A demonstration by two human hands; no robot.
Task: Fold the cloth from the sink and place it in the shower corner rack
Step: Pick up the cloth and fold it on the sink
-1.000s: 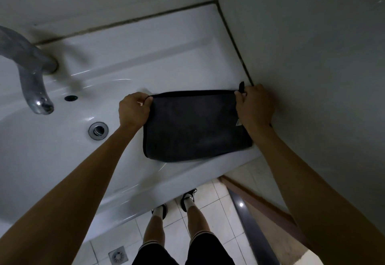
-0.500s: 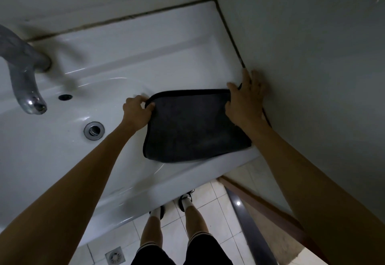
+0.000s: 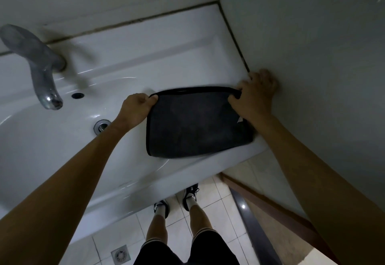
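A dark grey cloth (image 3: pixel 195 123) with black edging lies folded flat on the right side of the white sink (image 3: pixel 145 56), close to the right wall. My left hand (image 3: pixel 136 108) pinches its far left corner. My right hand (image 3: pixel 253 96) is curled over its far right corner, fingers closed on the edge, right beside the wall. A small white tag shows at the cloth's right edge. The shower corner rack is not in view.
A chrome faucet (image 3: pixel 39 66) arches over the basin at the left, with the drain (image 3: pixel 102 126) below it. The grey wall (image 3: pixel 312 56) stands right next to my right hand. Below the sink are the tiled floor, a floor drain (image 3: pixel 120 255) and my feet.
My right hand, which lay flat with spread fingers on the cloth's far right corner half a second ago, has curled shut on that edge. My left hand keeps its pinch.
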